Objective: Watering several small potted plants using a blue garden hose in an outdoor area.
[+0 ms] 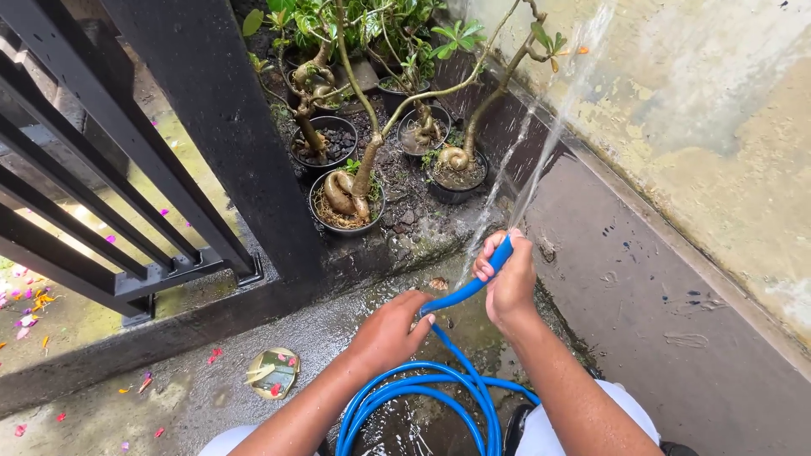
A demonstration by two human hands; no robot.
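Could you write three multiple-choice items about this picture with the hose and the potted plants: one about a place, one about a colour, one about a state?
1. Where does the hose lie in loops?
A. on the wet ground between the person's arms
B. over the gate
C. inside a pot

2. What colour is the hose?
A. green
B. blue
C. black

3. What is the state of the hose end?
A. dry and lying on the ground
B. coiled in a pot
C. spraying water up toward the wall

Answers:
1 A: the coil of the blue hose rests on the ground between both forearms.
2 B: it is bright blue along its whole length.
3 C: the right hand grips the end, the left hand holds the hose lower down, and the water jet rises past the potted plants toward the wall.
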